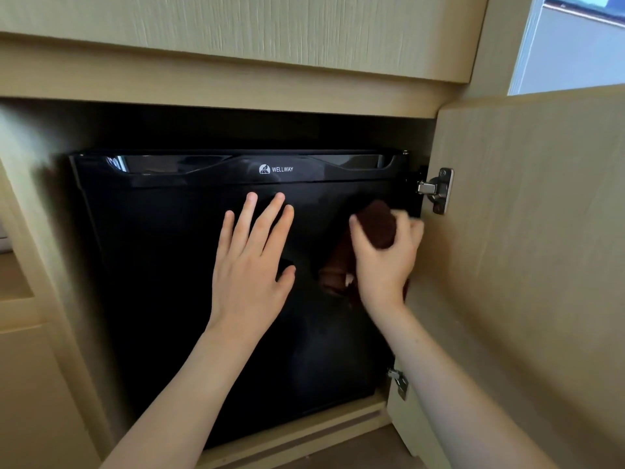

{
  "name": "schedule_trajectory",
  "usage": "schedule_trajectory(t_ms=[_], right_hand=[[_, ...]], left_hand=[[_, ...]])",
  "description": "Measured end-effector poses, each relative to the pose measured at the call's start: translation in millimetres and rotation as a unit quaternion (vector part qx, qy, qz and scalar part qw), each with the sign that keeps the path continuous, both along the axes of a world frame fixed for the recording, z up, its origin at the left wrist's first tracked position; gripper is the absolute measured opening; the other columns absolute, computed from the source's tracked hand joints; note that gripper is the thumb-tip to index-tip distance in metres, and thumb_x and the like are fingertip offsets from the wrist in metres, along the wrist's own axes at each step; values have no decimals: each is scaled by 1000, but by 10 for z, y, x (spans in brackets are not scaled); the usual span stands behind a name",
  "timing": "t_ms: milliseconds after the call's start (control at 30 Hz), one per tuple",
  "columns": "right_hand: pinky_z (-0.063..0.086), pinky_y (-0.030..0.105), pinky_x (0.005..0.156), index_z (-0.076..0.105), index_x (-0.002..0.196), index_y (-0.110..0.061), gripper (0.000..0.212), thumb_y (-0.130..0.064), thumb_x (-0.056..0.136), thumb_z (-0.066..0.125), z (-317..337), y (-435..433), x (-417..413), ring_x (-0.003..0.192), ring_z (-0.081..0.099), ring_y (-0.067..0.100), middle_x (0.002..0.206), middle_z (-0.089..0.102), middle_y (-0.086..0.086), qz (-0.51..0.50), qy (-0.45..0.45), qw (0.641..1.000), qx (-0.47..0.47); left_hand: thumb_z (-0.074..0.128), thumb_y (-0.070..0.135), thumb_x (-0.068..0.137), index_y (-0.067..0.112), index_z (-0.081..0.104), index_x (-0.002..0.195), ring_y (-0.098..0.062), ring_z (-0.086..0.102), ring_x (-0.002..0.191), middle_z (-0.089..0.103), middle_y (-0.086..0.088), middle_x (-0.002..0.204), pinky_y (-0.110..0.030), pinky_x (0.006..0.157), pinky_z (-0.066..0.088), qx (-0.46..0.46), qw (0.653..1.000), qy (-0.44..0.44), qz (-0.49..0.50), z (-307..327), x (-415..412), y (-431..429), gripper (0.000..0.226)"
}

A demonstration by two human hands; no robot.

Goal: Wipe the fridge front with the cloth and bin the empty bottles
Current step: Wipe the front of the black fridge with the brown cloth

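Note:
A small black fridge (pixel 152 265) with a glossy front and a white WELLWAY logo near its top sits inside a light wooden cabinet. My left hand (pixel 250 265) lies flat on the middle of the fridge door, fingers spread. My right hand (pixel 385 262) grips a dark brown cloth (pixel 377 225) and presses it against the upper right part of the door. This hand and the cloth are blurred. Part of the cloth hangs below the hand and is mirrored in the door. No bottles are in view.
The cabinet door (pixel 524 231) stands open on the right, close to my right arm, with metal hinges (pixel 438 190) at top and bottom. A wooden panel (pixel 236 35) runs above the fridge niche. A window (pixel 575 42) shows at the top right.

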State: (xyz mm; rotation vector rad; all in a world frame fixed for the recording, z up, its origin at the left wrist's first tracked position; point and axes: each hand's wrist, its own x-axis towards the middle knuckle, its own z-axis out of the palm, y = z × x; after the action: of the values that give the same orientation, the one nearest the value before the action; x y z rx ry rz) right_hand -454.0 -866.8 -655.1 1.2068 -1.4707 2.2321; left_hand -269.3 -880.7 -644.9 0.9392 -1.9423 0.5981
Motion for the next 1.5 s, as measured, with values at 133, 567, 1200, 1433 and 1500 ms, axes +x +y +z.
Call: schedule_trajectory(t_ms=[133,567,1200,1433,1500], right_hand=[[50,15,83,60,102,-21,30,-24,82,82,-787,167,60,96,56,2,105,42,-17,30,8,997,64],[39,-1,82,64,110,-14,38,-29,80,82,-23,-14,-3,93,49,-18,107,45,-6,-4,-62,998,-26],[47,6,81,56,103,-24,30,-30,85,79,-956,60,274,95,53,-7,107,41,-13,31,-108,993,29],[47,22,83,57,118,-6,44,-33,87,75,-1862,335,303,106,59,30,119,49,13,-25,-255,944,209],[43,4,74,59,111,-14,39,-35,84,77,-1516,337,336,101,59,10,110,51,4,-9,-238,965,107]], left_hand=[[79,22,76,15,32,150,-27,11,150,26,-2,160,-39,122,-2,-2,1000,6,-5,-11,-5,-15,89],[71,40,82,13,25,153,-21,11,151,25,-1,161,-39,123,1,-15,998,56,30,-184,120,-109,90],[63,37,87,13,34,151,-17,17,150,33,-1,157,-41,122,10,-30,999,39,14,-674,638,-146,75],[63,40,89,15,33,152,-17,19,150,32,1,158,-39,122,11,-41,999,24,-1,-719,710,-225,74],[62,41,90,15,34,152,-18,20,149,32,1,158,-39,122,13,-50,999,17,-9,-755,753,-256,73]])
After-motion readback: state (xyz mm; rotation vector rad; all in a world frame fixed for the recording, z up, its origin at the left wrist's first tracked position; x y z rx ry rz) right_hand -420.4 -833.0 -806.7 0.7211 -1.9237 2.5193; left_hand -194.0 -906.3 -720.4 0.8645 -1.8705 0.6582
